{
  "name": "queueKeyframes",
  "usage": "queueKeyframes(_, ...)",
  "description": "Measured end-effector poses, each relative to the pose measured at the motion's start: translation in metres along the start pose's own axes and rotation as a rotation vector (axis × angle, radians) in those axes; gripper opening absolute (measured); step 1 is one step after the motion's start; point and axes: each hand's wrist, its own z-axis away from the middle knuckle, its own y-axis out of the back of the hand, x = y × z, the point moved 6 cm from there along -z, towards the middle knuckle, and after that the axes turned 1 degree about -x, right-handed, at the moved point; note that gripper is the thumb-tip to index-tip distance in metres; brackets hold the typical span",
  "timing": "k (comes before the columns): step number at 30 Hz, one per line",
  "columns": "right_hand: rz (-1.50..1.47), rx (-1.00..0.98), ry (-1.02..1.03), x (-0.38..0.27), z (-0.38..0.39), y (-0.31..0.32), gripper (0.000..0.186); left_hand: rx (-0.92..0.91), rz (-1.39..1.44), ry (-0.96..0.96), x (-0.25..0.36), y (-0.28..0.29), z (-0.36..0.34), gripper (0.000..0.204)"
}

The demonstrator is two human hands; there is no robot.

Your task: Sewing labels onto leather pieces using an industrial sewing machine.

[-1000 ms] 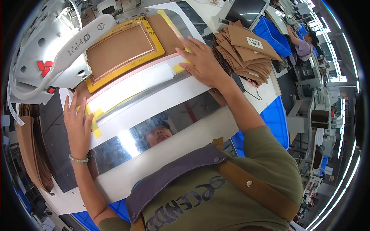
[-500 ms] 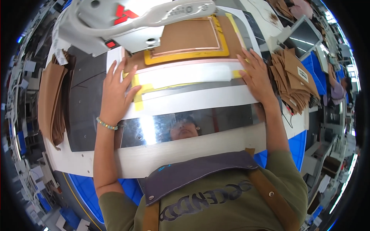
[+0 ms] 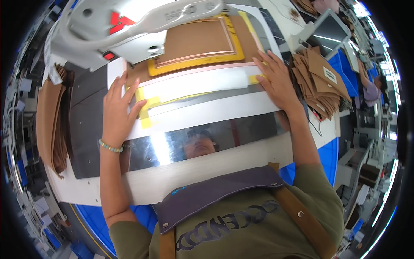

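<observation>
My left hand [image 3: 118,110] lies with fingers spread on the left edge of a layered jig, beside strips of yellow tape [image 3: 145,121]. On the opposite edge, my right hand [image 3: 276,81] rests with fingers apart, near another yellow tab. Between them is a white strip [image 3: 192,81] with a thin pink border. Behind it a brown sheet [image 3: 251,38] carries a yellow rectangular frame [image 3: 236,52] with a copper-coloured inner rim around a brown rectangle [image 3: 192,39]. A reflective metal plate [image 3: 217,129] runs along the front.
A white machine [image 3: 92,30] with a curved arm overhangs the back left. Brown pieces stand stacked at left [image 3: 49,121] and lie piled at right [image 3: 319,82], beside a monitor [image 3: 327,32] and blue bin [image 3: 345,69]. A co-worker [image 3: 371,90] is at far right.
The view has swung since the earliest frame, levelling the work surface in the picture, then shifted slightly. Both my hands stay at about the same places on the jig's edges.
</observation>
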Motion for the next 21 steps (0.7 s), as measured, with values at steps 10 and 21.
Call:
queueKeyframes(10, -0.061, 0.212, 0.017, 0.005, 0.009, 0.046, 0.047, -0.017, 0.016, -0.054, -0.003, -0.004, 0.006, 0.057)
queueKeyframes(21, -0.071, -0.093, -0.570, 0.223, 0.062, 0.142, 0.020, -0.018, 0.031, -0.079, 0.000, -0.006, -0.001, 0.056)
